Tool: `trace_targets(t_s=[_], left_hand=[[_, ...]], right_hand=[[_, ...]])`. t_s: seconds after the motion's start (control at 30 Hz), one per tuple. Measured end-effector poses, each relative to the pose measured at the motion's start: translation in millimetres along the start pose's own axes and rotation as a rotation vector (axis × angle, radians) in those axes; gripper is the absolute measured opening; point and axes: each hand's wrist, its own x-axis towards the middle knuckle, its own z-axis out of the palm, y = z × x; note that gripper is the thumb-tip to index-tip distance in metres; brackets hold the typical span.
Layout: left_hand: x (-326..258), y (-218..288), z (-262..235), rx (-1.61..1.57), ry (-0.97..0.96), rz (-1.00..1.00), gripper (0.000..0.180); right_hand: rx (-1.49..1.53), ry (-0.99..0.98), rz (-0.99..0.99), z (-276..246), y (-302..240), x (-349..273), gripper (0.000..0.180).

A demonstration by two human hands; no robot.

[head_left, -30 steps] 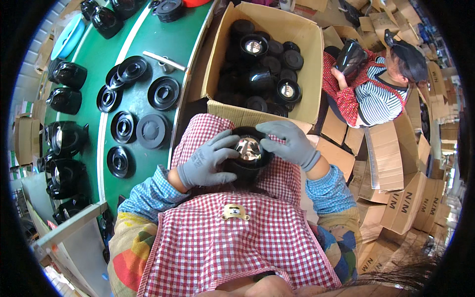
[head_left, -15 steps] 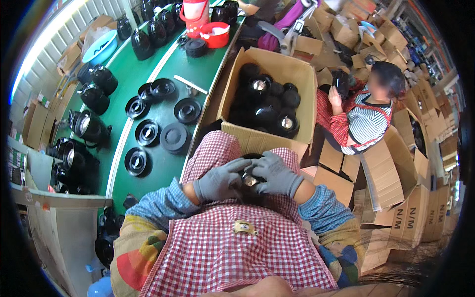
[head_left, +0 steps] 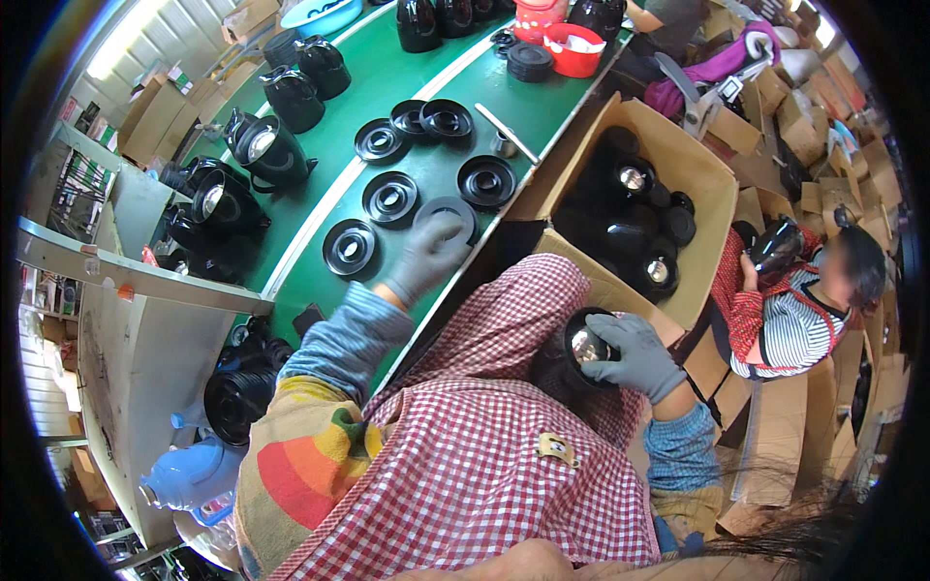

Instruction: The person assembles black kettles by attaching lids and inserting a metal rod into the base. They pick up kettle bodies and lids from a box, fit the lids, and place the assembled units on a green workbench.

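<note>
My right hand (head_left: 635, 353), in a grey glove, grips a black kettle body (head_left: 579, 347) with a shiny metal inside, held on my lap over a red-checked apron. My left hand (head_left: 426, 254), also gloved, reaches out over the green conveyor belt (head_left: 407, 87) and rests on a black round base disc (head_left: 449, 211) near the belt's edge. Several more black base discs (head_left: 389, 197) lie on the belt around it.
An open cardboard box (head_left: 693, 174) of black kettle bodies stands ahead on the right. Another person (head_left: 799, 300) in a striped top sits beyond it holding a kettle. Black kettles (head_left: 266, 150) line the belt's left side. Red tubs (head_left: 572, 48) sit at the far end. Flat cartons pile up right.
My left hand has left the kettle body on my lap and stretched out to the belt onto a base disc. The right hand keeps hold of the kettle body.
</note>
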Motion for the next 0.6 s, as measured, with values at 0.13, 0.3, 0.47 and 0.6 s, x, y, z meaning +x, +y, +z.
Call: trace_targets(t_s=[0.13, 0.3, 0.47, 0.6], left_hand=[[-6.5, -119.4, -115.3, 0.535, 0.272, -0.652, 0.04], [-19.2, -147.8, -163.8, 0.771, -0.061, -0.941, 0.045], [-53.6, -188.7, -174.9, 0.448, 0.275, -0.634, 0.016], [-8.4, -66.1, -144.9, -0.282, 0.19, -0.406, 0.038]], right_hand=[[0.486, 0.443, 0.162, -7.4, 9.2, -17.7, 0.057], [0.78, 0.673, 0.296, 17.6, 41.1, -49.2, 0.039], [0.831, 0.745, 0.284, 23.4, 31.7, -53.3, 0.035], [0.754, 0.829, 0.244, -4.0, 29.7, -36.9, 0.033]])
